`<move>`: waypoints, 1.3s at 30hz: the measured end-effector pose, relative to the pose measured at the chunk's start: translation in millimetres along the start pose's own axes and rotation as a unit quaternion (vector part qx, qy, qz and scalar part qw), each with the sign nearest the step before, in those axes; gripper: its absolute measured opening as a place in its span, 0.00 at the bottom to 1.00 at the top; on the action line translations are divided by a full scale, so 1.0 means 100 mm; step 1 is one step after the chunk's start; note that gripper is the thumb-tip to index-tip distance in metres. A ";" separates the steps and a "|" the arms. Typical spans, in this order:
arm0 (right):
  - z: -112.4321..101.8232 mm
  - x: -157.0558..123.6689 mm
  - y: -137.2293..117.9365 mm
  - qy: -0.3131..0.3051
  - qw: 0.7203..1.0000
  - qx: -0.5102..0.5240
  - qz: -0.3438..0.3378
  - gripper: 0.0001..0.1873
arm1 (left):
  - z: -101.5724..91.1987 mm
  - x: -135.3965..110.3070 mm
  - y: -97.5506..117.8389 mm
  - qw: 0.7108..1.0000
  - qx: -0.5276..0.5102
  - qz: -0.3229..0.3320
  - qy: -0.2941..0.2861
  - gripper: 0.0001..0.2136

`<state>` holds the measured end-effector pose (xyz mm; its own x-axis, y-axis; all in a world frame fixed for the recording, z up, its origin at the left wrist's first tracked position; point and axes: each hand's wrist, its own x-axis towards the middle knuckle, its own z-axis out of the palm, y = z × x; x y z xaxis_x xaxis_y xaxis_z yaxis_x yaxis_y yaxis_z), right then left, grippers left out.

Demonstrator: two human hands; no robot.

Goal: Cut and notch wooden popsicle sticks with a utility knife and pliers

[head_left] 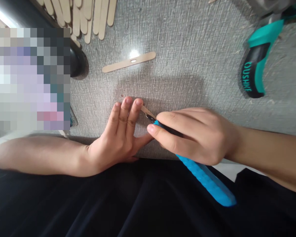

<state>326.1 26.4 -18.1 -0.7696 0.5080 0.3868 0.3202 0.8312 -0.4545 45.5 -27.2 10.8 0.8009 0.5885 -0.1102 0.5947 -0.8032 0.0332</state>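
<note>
A wooden craft stick (144,110) lies on the grey textured table, its far end under the index fingertip of my left hand (120,131). That hand steadies the stick with its fingers stretched out, and its thumb reaches right, partly hidden by my other hand. My right hand (197,135) is closed around a blue utility knife (207,181), whose handle slants down to the right over the dark cloth. The knife's tip meets the stick close to my left index finger. The stick's near end is hidden behind my right hand. Farther up lies another craft stick (118,65) with a small hole in its middle.
Several loose craft sticks (84,19) are piled at the top left beside a dark cylindrical object (77,62). A teal and black tool handle (258,65) rests at the upper right. The left edge is blurred out by large pixels. Dark clothing (138,200) borders the table's near edge.
</note>
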 end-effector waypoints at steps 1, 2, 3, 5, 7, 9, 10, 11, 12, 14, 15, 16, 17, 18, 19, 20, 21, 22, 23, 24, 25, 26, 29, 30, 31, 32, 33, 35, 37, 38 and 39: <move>0.00 0.00 0.00 0.000 1.000 0.003 -0.001 0.12 | -0.01 0.00 0.01 1.000 -0.002 -0.003 -0.004 0.59; 0.00 -0.01 -0.01 0.000 1.000 0.006 0.001 0.12 | -0.01 0.00 0.01 1.000 -0.004 -0.006 -0.006 0.57; 0.01 -0.01 -0.01 0.001 1.000 0.008 0.003 0.11 | -0.01 0.00 0.02 1.000 -0.006 -0.010 -0.008 0.56; 0.01 -0.02 -0.02 0.005 1.000 0.008 0.007 0.11 | -0.02 -0.01 0.02 1.000 -0.011 -0.015 -0.010 0.54; 0.01 -0.03 -0.03 0.005 1.000 0.009 0.007 0.11 | -0.02 -0.01 0.03 1.000 -0.019 -0.018 -0.012 0.52; 0.01 -0.04 -0.04 0.003 1.000 0.011 0.005 0.12 | -0.02 -0.02 0.03 0.999 -0.028 -0.020 -0.019 0.50; 0.01 -0.04 -0.03 0.000 1.000 0.012 0.004 0.12 | -0.02 -0.02 0.02 0.999 -0.033 -0.021 -0.021 0.50; 0.01 -0.04 -0.03 -0.001 1.000 0.012 0.002 0.13 | -0.02 -0.02 0.02 0.999 -0.038 -0.022 -0.022 0.51; 0.00 -0.05 -0.03 -0.002 1.000 0.011 0.001 0.13 | -0.01 -0.02 0.02 0.999 -0.041 -0.023 -0.022 0.51; 0.00 -0.05 -0.02 -0.002 1.000 0.009 -0.001 0.13 | -0.01 -0.03 0.02 0.999 -0.041 -0.023 -0.022 0.50; -0.01 -0.06 -0.02 -0.003 1.000 0.009 -0.001 0.13 | -0.01 -0.03 0.02 0.999 -0.038 -0.024 -0.022 0.49; -0.01 -0.06 -0.01 -0.003 1.000 0.009 0.000 0.13 | -0.01 -0.02 0.03 0.999 -0.035 -0.025 -0.021 0.49; -0.01 -0.07 -0.01 -0.004 1.000 0.009 0.003 0.14 | -0.01 -0.02 0.03 0.999 -0.031 -0.026 -0.020 0.49; -0.01 -0.07 -0.01 -0.006 1.000 0.009 0.006 0.14 | 0.00 -0.01 0.04 0.999 -0.025 -0.026 -0.017 0.49; -0.01 -0.07 -0.01 -0.007 1.000 0.010 0.007 0.14 | 0.00 -0.01 0.04 0.999 -0.020 -0.026 -0.013 0.50; -0.01 -0.07 -0.02 -0.006 1.000 0.010 0.008 0.14 | 0.00 0.00 0.05 1.000 -0.014 -0.025 -0.010 0.51; -0.01 -0.07 -0.02 -0.005 1.000 0.010 0.008 0.14 | 0.00 0.00 0.05 1.000 -0.009 -0.023 -0.008 0.52; -0.01 -0.06 -0.02 -0.003 1.000 0.011 0.006 0.13 | 0.00 0.00 0.05 1.000 -0.007 -0.022 -0.007 0.52; -0.01 -0.06 -0.02 -0.002 1.000 0.012 0.005 0.13 | 0.00 0.00 0.05 1.000 -0.008 -0.022 -0.008 0.51; -0.01 -0.05 -0.02 -0.002 1.000 0.012 0.004 0.13 | 0.00 0.00 0.05 1.000 -0.012 -0.023 -0.010 0.51; -0.02 -0.05 -0.02 -0.002 1.000 0.013 0.004 0.13 | -0.01 0.00 0.05 0.999 -0.019 -0.024 -0.013 0.50; -0.02 -0.05 -0.02 -0.002 1.000 0.013 0.006 0.13 | -0.01 -0.01 0.04 0.999 -0.026 -0.026 -0.017 0.49; -0.02 -0.06 -0.01 -0.007 1.000 0.012 0.006 0.12 | -0.02 -0.03 0.02 0.998 -0.044 -0.027 -0.028 0.50; -0.03 -0.06 -0.01 -0.009 1.000 0.012 0.005 0.12 | -0.03 -0.03 0.02 0.998 -0.047 -0.025 -0.030 0.51; -0.03 -0.06 0.00 -0.010 1.000 0.012 0.003 0.12 | -0.03 -0.03 0.01 0.998 -0.048 -0.025 -0.030 0.52; -0.03 -0.07 0.00 -0.011 1.000 0.011 0.001 0.12 | -0.03 -0.04 0.01 0.998 -0.050 -0.025 -0.031 0.53; -0.03 -0.07 0.00 -0.011 1.000 0.011 -0.001 0.12 | -0.03 -0.04 0.01 0.998 -0.050 -0.024 -0.030 0.53; -0.03 -0.07 0.00 -0.010 1.000 0.012 -0.002 0.13 | -0.03 -0.03 0.01 0.998 -0.050 -0.024 -0.031 0.52; -0.03 -0.07 -0.01 -0.010 1.000 0.014 0.000 0.13 | -0.03 -0.03 0.02 0.998 -0.045 -0.025 -0.030 0.50; -0.03 -0.08 -0.01 -0.012 1.000 0.016 0.001 0.14 | -0.02 -0.03 0.02 0.999 -0.041 -0.025 -0.026 0.50; -0.03 -0.08 -0.02 -0.013 1.000 0.018 0.003 0.14 | -0.02 -0.02 0.02 0.999 -0.038 -0.025 -0.022 0.50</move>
<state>333.6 21.8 -18.0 -0.7820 0.5063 0.3636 0.3053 0.8197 -0.4847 45.1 -30.3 13.3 0.7667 0.6225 -0.1569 0.6395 -0.7622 0.1008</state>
